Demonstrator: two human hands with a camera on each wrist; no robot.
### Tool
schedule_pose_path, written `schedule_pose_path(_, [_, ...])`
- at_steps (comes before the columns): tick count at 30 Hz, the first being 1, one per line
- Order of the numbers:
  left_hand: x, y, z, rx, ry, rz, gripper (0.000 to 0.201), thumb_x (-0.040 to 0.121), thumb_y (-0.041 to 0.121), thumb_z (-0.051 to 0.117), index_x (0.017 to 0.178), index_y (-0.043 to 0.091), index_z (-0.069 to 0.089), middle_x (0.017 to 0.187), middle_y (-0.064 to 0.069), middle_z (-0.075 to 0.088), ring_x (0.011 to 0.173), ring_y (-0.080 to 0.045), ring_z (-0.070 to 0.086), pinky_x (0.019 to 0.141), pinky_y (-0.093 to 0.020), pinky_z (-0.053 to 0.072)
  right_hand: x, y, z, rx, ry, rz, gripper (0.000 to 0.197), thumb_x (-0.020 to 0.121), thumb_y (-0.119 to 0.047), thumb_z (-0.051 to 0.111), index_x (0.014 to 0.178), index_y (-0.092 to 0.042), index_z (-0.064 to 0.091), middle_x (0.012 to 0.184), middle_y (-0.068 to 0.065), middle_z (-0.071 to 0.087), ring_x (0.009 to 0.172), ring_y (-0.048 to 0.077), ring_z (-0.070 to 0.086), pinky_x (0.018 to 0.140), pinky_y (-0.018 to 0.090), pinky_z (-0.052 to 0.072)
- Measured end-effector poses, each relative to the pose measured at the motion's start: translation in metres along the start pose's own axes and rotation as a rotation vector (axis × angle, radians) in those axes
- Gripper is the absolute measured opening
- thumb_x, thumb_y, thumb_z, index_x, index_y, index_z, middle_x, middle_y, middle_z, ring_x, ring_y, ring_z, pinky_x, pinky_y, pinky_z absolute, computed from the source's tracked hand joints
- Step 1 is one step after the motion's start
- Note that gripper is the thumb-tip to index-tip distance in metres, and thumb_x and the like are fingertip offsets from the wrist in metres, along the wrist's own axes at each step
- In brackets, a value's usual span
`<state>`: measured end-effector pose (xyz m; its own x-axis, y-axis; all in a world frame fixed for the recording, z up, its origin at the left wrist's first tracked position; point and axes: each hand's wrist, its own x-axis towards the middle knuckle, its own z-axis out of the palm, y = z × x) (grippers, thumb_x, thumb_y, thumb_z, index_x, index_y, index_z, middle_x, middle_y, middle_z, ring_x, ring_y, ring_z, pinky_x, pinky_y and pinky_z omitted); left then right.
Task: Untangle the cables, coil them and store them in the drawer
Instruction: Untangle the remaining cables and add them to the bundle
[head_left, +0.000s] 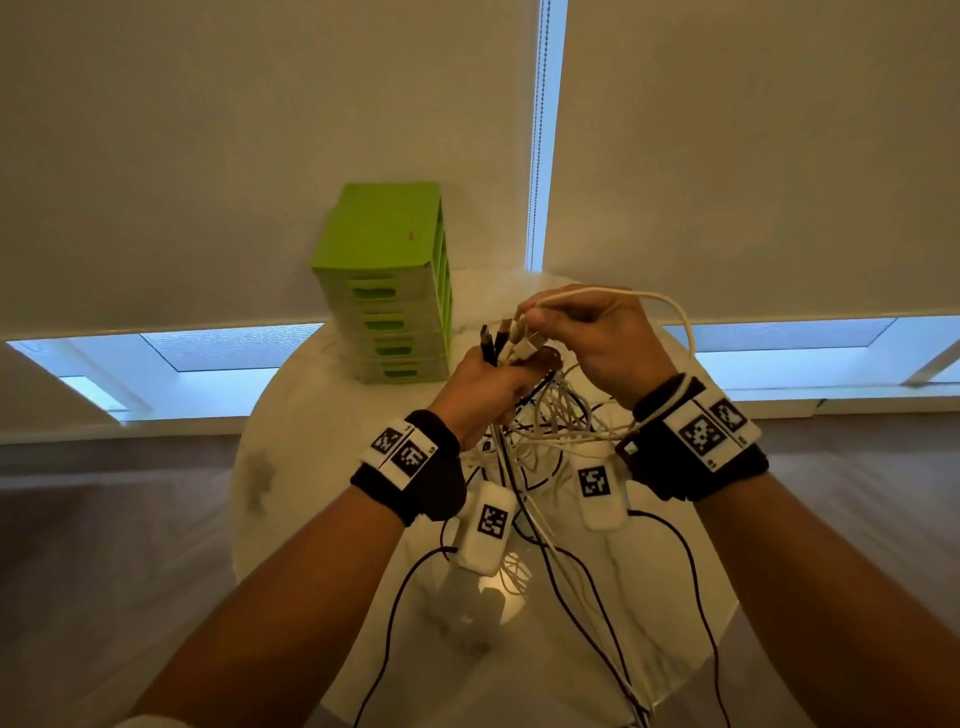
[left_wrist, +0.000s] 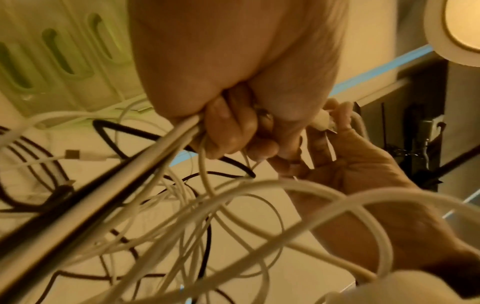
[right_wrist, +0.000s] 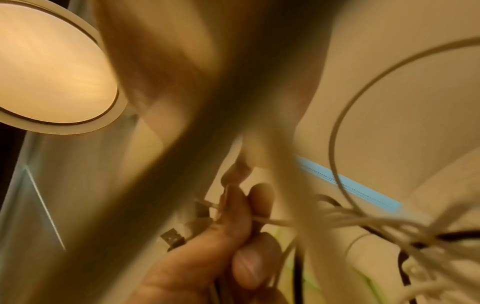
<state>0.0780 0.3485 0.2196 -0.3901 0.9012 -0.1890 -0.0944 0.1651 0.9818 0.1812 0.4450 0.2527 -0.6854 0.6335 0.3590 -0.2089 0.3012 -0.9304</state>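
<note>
Holding a bundle of plug ends upright, our left hand (head_left: 483, 387) curls tightly around several black and white cables (head_left: 550, 415) just above a round white table (head_left: 291, 467). Our right hand (head_left: 597, 343), touching it at 2 o'clock, pinches one white cable (head_left: 675, 312) near its plug; that cable arcs up and out toward 3 o'clock, then drops behind the right wrist. The plugs point toward 11 o'clock, and the gripped strands run down toward 6 o'clock, trailing off the table's near edge. Most of the tangle hangs between and just below our wrists. We judge the right hand better placed to draw its strand free, pulling away along that arc. At 11 o'clock, near the hands, stands a green drawer unit (head_left: 387, 280), its drawers all closed.
</note>
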Motion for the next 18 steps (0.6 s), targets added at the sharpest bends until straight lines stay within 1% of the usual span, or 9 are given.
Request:
schedule_pose_path(2, [0.005,0.001,0.003,-0.049,0.048,0.022,0.016,0.096,0.023,0.056,0.089,0.011,0.063,0.056,0.007,0.043,0.042,-0.006,0.024,0.042,-0.021,0.019,-0.002,0.004,-0.007,-0.044,-0.036,0.044,0.022,0.087,-0.006,0.064,0.105,-0.019,0.066,0.097,0.007,0.071,0.093,0.021,0.068,0.084,0.03,0.055])
schedule_pose_path(3, [0.008,0.001,0.003,-0.125,0.06,0.005,0.016,0.097,0.025,0.054,0.087,0.016,0.062,0.061,0.005,0.046,0.042,-0.006,0.024,0.041,-0.021,0.019,-0.004,0.009,-0.01,-0.088,-0.069,0.071,0.027,0.089,-0.01,0.063,0.113,-0.022,0.061,0.104,0.007,0.069,0.099,0.02,0.066,0.087,0.03,0.054])
schedule_pose_path(5, [0.013,0.001,0.001,-0.291,0.043,-0.024,0.018,0.099,0.027,0.049,0.089,0.016,0.06,0.065,0.002,0.047,0.039,-0.003,0.023,0.038,-0.017,0.019,-0.014,0.025,-0.018,-0.26,-0.134,0.131,0.038,0.091,-0.018,0.062,0.126,-0.026,0.051,0.114,0.001,0.061,0.109,0.015,0.06,0.093,0.031,0.05])
schedule_pose_path(6, [0.016,0.003,-0.001,-0.341,0.028,-0.027,0.022,0.1,0.027,0.046,0.089,0.015,0.059,0.064,0.003,0.048,0.038,-0.003,0.022,0.037,-0.016,0.018,-0.021,0.036,-0.024,-0.357,-0.164,0.151,0.038,0.092,-0.022,0.061,0.128,-0.026,0.051,0.116,-0.001,0.059,0.111,0.013,0.057,0.095,0.031,0.048])
schedule_pose_path(9, [0.021,0.009,-0.006,-0.442,0.001,-0.029,0.027,0.102,0.029,0.041,0.087,0.014,0.058,0.06,0.006,0.048,0.036,-0.002,0.021,0.035,-0.015,0.016,-0.035,0.057,-0.045,-0.571,-0.262,0.222,0.025,0.092,-0.027,0.061,0.117,-0.026,0.062,0.114,-0.004,0.064,0.103,0.009,0.059,0.093,0.027,0.044])
schedule_pose_path(12, [0.022,0.016,-0.015,-0.526,0.008,0.005,0.028,0.102,0.028,0.039,0.085,0.014,0.056,0.058,0.006,0.048,0.033,-0.001,0.022,0.033,-0.014,0.017,-0.036,0.061,-0.068,-0.614,-0.251,0.326,0.015,0.089,-0.029,0.064,0.104,-0.025,0.068,0.093,-0.002,0.07,0.089,0.013,0.063,0.082,0.029,0.045])
schedule_pose_path(15, [0.021,0.023,-0.03,-0.577,0.033,0.059,0.028,0.103,0.027,0.038,0.084,0.014,0.055,0.057,0.006,0.049,0.032,0.0,0.023,0.031,-0.014,0.018,-0.034,0.067,-0.086,-0.69,-0.273,0.358,0.004,0.087,-0.024,0.067,0.089,-0.022,0.07,0.083,-0.004,0.068,0.079,0.01,0.062,0.076,0.027,0.043])
schedule_pose_path(17, [0.018,0.029,-0.04,-0.597,0.045,0.097,0.028,0.103,0.027,0.036,0.084,0.015,0.053,0.055,0.007,0.048,0.031,0.0,0.023,0.031,-0.013,0.018,-0.031,0.075,-0.097,-0.758,-0.268,0.405,0.006,0.087,-0.021,0.067,0.082,-0.023,0.07,0.081,-0.001,0.069,0.08,0.016,0.062,0.076,0.029,0.044])
schedule_pose_path(18, [0.017,0.032,-0.044,-0.607,0.052,0.112,0.028,0.103,0.027,0.035,0.084,0.015,0.052,0.054,0.007,0.048,0.03,0.0,0.023,0.031,-0.013,0.018,-0.027,0.078,-0.101,-0.8,-0.271,0.444,0.007,0.087,-0.02,0.067,0.081,-0.021,0.072,0.082,0.001,0.069,0.084,0.02,0.063,0.076,0.031,0.044])
